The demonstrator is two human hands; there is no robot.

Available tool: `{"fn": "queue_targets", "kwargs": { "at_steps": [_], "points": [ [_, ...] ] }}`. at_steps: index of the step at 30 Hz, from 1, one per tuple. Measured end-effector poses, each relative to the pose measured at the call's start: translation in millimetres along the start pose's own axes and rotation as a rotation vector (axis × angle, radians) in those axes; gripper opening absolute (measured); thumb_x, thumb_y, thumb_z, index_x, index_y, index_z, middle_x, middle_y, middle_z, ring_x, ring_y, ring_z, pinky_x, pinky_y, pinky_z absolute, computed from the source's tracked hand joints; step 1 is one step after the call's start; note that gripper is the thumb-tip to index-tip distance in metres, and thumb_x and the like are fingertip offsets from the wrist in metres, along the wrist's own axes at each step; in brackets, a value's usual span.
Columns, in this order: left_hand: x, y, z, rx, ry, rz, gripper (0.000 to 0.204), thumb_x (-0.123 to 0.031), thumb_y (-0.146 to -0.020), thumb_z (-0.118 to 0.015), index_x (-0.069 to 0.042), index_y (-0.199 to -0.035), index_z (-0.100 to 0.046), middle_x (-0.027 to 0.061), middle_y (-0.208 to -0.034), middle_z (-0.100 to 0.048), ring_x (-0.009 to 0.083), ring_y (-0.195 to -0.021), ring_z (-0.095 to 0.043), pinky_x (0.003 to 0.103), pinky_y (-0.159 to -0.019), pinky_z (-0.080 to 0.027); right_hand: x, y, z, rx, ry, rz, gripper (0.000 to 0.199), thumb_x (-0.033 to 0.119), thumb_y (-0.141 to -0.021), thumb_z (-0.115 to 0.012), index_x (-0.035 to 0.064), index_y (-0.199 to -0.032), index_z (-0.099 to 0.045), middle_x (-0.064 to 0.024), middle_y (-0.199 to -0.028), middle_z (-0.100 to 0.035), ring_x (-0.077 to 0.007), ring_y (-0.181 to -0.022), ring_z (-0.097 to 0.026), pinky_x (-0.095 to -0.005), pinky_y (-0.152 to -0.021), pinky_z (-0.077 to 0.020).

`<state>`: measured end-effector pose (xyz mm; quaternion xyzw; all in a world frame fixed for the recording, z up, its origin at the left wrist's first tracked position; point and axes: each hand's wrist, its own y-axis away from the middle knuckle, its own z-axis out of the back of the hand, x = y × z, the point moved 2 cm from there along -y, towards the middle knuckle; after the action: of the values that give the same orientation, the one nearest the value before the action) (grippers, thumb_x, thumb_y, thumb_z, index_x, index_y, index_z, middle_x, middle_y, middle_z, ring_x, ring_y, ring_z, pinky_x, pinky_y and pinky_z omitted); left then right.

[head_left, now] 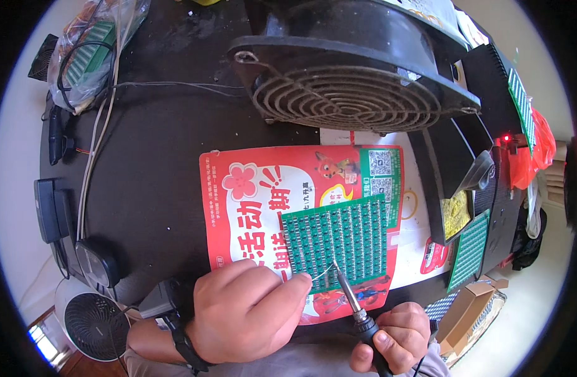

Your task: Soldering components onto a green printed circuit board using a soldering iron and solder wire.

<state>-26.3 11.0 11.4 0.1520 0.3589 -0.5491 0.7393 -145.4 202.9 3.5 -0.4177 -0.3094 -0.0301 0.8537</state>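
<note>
A green circuit board (339,235), covered with rows of small parts, lies on a red and white printed sheet (222,201) in front of me. My left hand (247,308) pinches a thin strand of solder wire (323,273) between thumb and forefinger, over the board's near left corner. My right hand (398,336) grips the black handle of a soldering iron (348,289). Its tip points up and left, at the board's lower middle, where it meets the wire's end. Whether the tip touches the board I cannot tell.
A large black fan (351,103) with a ring grille stands beyond the sheet. To the right are a holder with a yellow sponge (457,213) and another green board (471,251). Cables (90,157), a power adapter (48,210) and a plastic bag (93,56) of boards line the left.
</note>
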Motion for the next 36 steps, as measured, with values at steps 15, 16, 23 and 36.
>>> {"fn": "queue_targets", "kwargs": {
  "at_steps": [15,16,23,36],
  "points": [
    [1.0,0.3,-3.3,0.025,-0.004,-0.031,0.028,0.0,-0.067,-0.084,-0.002,-0.094,-0.076,0.0034,-0.066,-0.06,0.0207,-0.051,-0.057,0.033,-0.047,-0.043,1.2,1.6,0.6,-0.014,0.002,0.001,0.023,0.005,-0.081,-0.073,-0.0069,-0.095,-0.06,-0.0067,-0.065,-0.051,-0.0191,-0.049,-0.051,-0.0314,-0.039,-0.0406],
    [0.7,0.4,-3.3,0.025,-0.01,-0.031,0.028,0.0,-0.067,-0.084,-0.002,-0.094,-0.076,0.0034,-0.066,-0.06,0.0207,-0.051,-0.057,0.033,-0.047,-0.043,1.6,1.4,1.0,-0.012,-0.004,0.003,0.022,0.005,-0.081,-0.073,-0.0069,-0.094,-0.06,-0.0067,-0.065,-0.051,-0.0191,-0.049,-0.05,-0.0314,-0.039,-0.0404],
    [-1.5,0.6,-3.5,0.028,-0.029,-0.05,0.03,-0.001,-0.066,-0.084,-0.003,-0.094,-0.076,0.003,-0.067,-0.06,0.0203,-0.052,-0.057,0.034,-0.047,-0.043,2.3,2.3,1.0,-0.032,0.006,0.009,0.021,0.004,-0.08,-0.072,-0.0068,-0.092,-0.059,-0.0069,-0.065,-0.052,-0.0192,-0.048,-0.05,-0.0318,-0.039,-0.0399],
    [-1.9,3.6,-8.3,0.058,-0.083,-0.078,0.031,-0.004,-0.067,-0.084,-0.004,-0.097,-0.075,0.0026,-0.066,-0.059,0.0209,-0.054,-0.057,0.034,-0.048,-0.043,4.1,4.0,3.6,0.0,-0.011,0.013,0.02,0.004,-0.08,-0.072,-0.0067,-0.091,-0.059,-0.0073,-0.067,-0.052,-0.0197,-0.05,-0.051,-0.0317,-0.04,-0.0403]
  ]
}}
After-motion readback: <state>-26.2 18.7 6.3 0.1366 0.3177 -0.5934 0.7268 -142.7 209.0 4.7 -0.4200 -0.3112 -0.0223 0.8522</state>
